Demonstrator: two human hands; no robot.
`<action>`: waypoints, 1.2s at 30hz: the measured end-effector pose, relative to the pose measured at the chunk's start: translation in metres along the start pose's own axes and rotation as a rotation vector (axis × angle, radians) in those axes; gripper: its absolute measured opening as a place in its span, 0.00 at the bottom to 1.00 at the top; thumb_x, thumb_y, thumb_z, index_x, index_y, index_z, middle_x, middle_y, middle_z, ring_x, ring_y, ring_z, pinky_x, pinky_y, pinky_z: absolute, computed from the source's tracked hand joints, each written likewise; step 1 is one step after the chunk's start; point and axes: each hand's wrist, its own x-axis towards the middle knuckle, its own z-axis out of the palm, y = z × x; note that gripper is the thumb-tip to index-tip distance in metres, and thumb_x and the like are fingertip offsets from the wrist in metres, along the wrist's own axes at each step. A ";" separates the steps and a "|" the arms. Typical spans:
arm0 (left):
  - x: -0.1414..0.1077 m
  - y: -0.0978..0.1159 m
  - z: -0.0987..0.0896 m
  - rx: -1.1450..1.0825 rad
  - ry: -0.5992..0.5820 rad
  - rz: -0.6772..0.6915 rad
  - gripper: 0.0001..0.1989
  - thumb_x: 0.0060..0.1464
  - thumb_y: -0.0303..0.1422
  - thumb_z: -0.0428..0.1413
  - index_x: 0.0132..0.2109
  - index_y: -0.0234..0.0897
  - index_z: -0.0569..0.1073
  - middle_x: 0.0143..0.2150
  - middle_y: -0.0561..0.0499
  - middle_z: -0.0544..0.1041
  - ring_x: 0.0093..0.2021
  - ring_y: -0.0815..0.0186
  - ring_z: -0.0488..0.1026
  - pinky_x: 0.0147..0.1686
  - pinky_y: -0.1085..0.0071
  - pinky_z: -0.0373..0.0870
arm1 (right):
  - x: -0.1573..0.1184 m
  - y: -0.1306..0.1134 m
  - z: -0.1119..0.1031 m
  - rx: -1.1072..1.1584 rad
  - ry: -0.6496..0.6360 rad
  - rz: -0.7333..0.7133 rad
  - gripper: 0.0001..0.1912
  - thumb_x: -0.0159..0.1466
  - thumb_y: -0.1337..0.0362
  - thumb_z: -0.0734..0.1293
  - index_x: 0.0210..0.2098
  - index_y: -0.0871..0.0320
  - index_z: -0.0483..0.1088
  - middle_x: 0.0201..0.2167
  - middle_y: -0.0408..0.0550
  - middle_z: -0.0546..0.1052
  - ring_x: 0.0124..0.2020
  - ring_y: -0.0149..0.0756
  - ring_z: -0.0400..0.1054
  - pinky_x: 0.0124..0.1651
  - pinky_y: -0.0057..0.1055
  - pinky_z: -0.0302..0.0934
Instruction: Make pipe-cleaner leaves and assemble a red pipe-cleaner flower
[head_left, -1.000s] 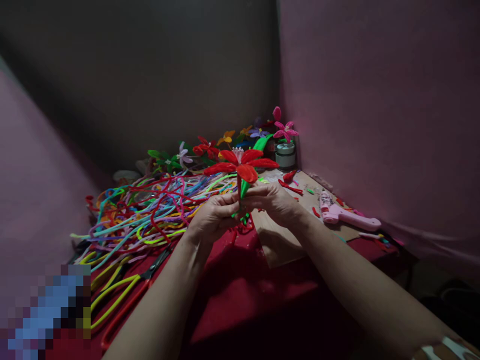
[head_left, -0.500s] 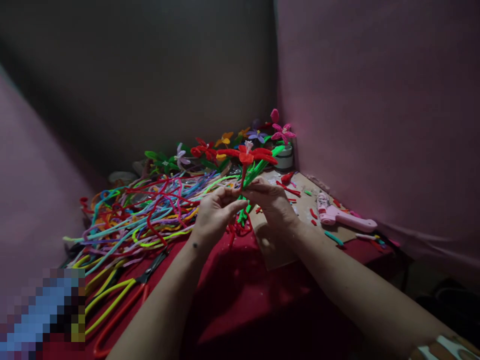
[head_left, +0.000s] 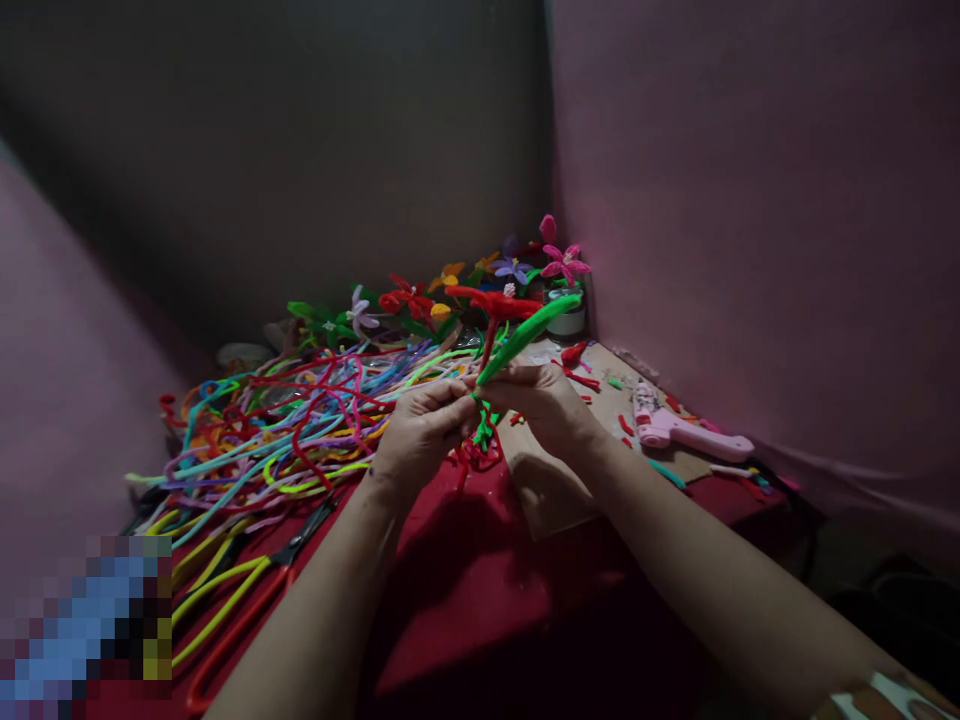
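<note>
My left hand [head_left: 421,432] is closed in a pinch at the lower stem of a red pipe-cleaner flower [head_left: 491,305], which stands nearly upright with pale stamens at its top. Thumb and fingers of my right hand [head_left: 553,408] press together at the base of a long green pipe-cleaner leaf [head_left: 531,335], which slants up to the right beside the flower. The two hands meet at the stem, and the fingertips hide the exact joint. Green and red pipe-cleaner pieces [head_left: 486,440] lie just below the fingers.
Loose coloured pipe cleaners [head_left: 300,420] are heaped on the left. Scissors [head_left: 292,550] lie near my left forearm. A pink glue gun [head_left: 686,435] rests on a board [head_left: 600,375] with scraps. Finished flowers [head_left: 409,298] and a jar [head_left: 566,318] line the back.
The red flower has turned, so its petals show from the side. The green leaf has swung outward and now passes in front of the stem. Both hands stay closed together.
</note>
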 end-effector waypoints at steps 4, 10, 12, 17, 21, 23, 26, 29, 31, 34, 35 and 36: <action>-0.003 -0.003 0.002 -0.230 -0.142 -0.119 0.12 0.36 0.33 0.62 0.30 0.32 0.71 0.16 0.58 0.60 0.15 0.79 0.52 0.17 0.79 0.51 | -0.002 0.001 -0.003 0.080 -0.167 0.062 0.08 0.48 0.62 0.70 0.29 0.56 0.75 0.32 0.45 0.72 0.37 0.35 0.64 0.42 0.35 0.59; -0.003 0.004 0.001 0.033 -0.085 -0.085 0.10 0.43 0.37 0.59 0.29 0.33 0.71 0.17 0.56 0.62 0.16 0.78 0.52 0.17 0.78 0.49 | 0.000 0.003 0.000 0.146 -0.001 0.046 0.06 0.46 0.63 0.71 0.24 0.57 0.74 0.30 0.44 0.71 0.34 0.32 0.64 0.38 0.32 0.59; -0.002 0.004 0.003 0.253 0.033 0.016 0.08 0.45 0.36 0.57 0.31 0.34 0.72 0.20 0.55 0.66 0.17 0.76 0.54 0.17 0.78 0.50 | 0.001 0.004 0.003 0.137 0.096 0.025 0.05 0.45 0.63 0.71 0.21 0.58 0.73 0.28 0.43 0.70 0.32 0.31 0.63 0.36 0.30 0.58; -0.005 -0.007 0.012 0.636 0.281 0.332 0.06 0.48 0.34 0.55 0.31 0.37 0.74 0.24 0.54 0.69 0.25 0.71 0.62 0.28 0.76 0.59 | 0.000 0.004 0.008 0.066 0.215 -0.014 0.04 0.46 0.64 0.70 0.20 0.59 0.72 0.25 0.41 0.67 0.29 0.28 0.61 0.36 0.29 0.57; -0.004 -0.008 0.011 0.536 0.215 0.245 0.08 0.49 0.34 0.54 0.26 0.35 0.71 0.20 0.55 0.64 0.22 0.73 0.59 0.25 0.77 0.56 | -0.001 0.006 0.009 0.112 0.225 -0.035 0.04 0.47 0.65 0.70 0.21 0.59 0.71 0.25 0.40 0.66 0.29 0.28 0.61 0.37 0.29 0.57; -0.003 -0.005 0.008 0.348 0.121 0.129 0.09 0.49 0.35 0.54 0.25 0.34 0.69 0.19 0.56 0.62 0.20 0.74 0.57 0.22 0.77 0.54 | -0.001 0.006 0.008 0.142 0.191 -0.034 0.04 0.46 0.65 0.70 0.22 0.58 0.72 0.26 0.40 0.67 0.29 0.28 0.61 0.37 0.29 0.57; -0.001 0.000 0.005 0.063 -0.010 0.023 0.11 0.48 0.35 0.55 0.24 0.33 0.67 0.17 0.56 0.61 0.18 0.76 0.55 0.19 0.78 0.52 | -0.001 0.003 0.004 0.132 0.075 -0.024 0.04 0.46 0.66 0.71 0.24 0.58 0.74 0.30 0.42 0.69 0.32 0.29 0.63 0.39 0.30 0.59; -0.002 0.001 0.006 -0.132 -0.101 -0.021 0.10 0.46 0.34 0.57 0.26 0.31 0.69 0.16 0.57 0.61 0.17 0.77 0.55 0.18 0.79 0.51 | 0.000 0.001 0.001 0.138 -0.047 -0.074 0.05 0.47 0.68 0.70 0.26 0.56 0.76 0.32 0.43 0.70 0.37 0.31 0.63 0.43 0.30 0.58; -0.003 -0.001 0.006 -0.224 -0.148 -0.066 0.10 0.43 0.34 0.59 0.28 0.31 0.70 0.15 0.57 0.60 0.15 0.78 0.54 0.17 0.80 0.51 | 0.000 0.000 0.000 0.165 -0.101 -0.074 0.06 0.47 0.69 0.70 0.27 0.55 0.76 0.32 0.43 0.70 0.38 0.32 0.63 0.43 0.31 0.58; -0.004 -0.003 0.003 -0.314 -0.246 -0.146 0.11 0.42 0.35 0.60 0.28 0.31 0.70 0.13 0.59 0.59 0.12 0.79 0.49 0.15 0.80 0.50 | 0.000 0.000 -0.001 0.192 -0.166 0.018 0.05 0.47 0.69 0.70 0.26 0.55 0.75 0.33 0.43 0.71 0.36 0.32 0.64 0.42 0.32 0.59; -0.004 -0.004 0.002 -0.322 -0.281 -0.173 0.11 0.42 0.35 0.60 0.27 0.31 0.70 0.13 0.59 0.58 0.12 0.80 0.48 0.14 0.80 0.49 | -0.001 0.000 -0.001 0.194 -0.178 0.037 0.05 0.47 0.69 0.70 0.25 0.56 0.75 0.32 0.43 0.71 0.35 0.32 0.64 0.41 0.32 0.59; -0.004 -0.003 0.000 -0.316 -0.309 -0.197 0.11 0.42 0.36 0.60 0.26 0.31 0.70 0.13 0.59 0.58 0.12 0.80 0.48 0.14 0.80 0.49 | -0.001 0.000 -0.001 0.194 -0.181 0.045 0.05 0.47 0.69 0.70 0.25 0.56 0.75 0.31 0.43 0.71 0.34 0.31 0.64 0.41 0.32 0.59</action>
